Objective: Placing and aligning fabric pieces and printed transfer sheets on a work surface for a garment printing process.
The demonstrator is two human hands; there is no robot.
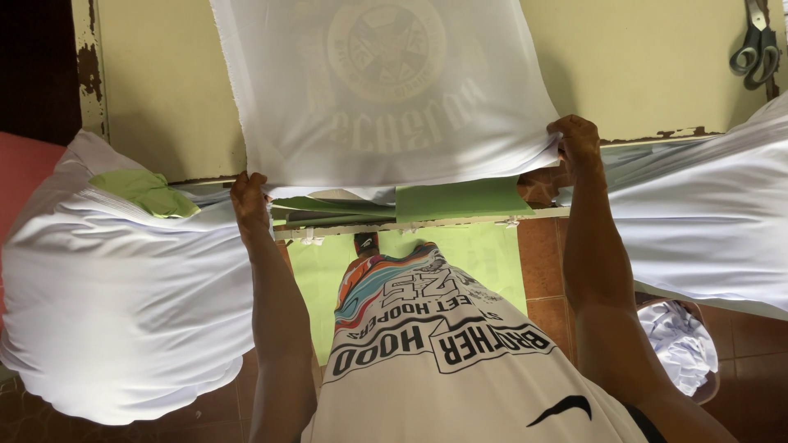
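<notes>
A thin white fabric sheet [386, 90] lies spread over a pale yellow table [172, 82], with a round printed emblem showing faintly through it. My left hand [248, 201] grips the sheet's near left corner at the table edge. My right hand [577, 141] grips the near right corner, bunching the cloth. Green paper sheets [460, 199] lie under the fabric's near edge.
Big piles of white cloth hang on the left [115, 312] and right [706, 221]. A green scrap [148, 190] rests on the left pile. Scissors [757, 45] lie at the table's far right. A basket of white scraps [681, 340] stands on the tiled floor.
</notes>
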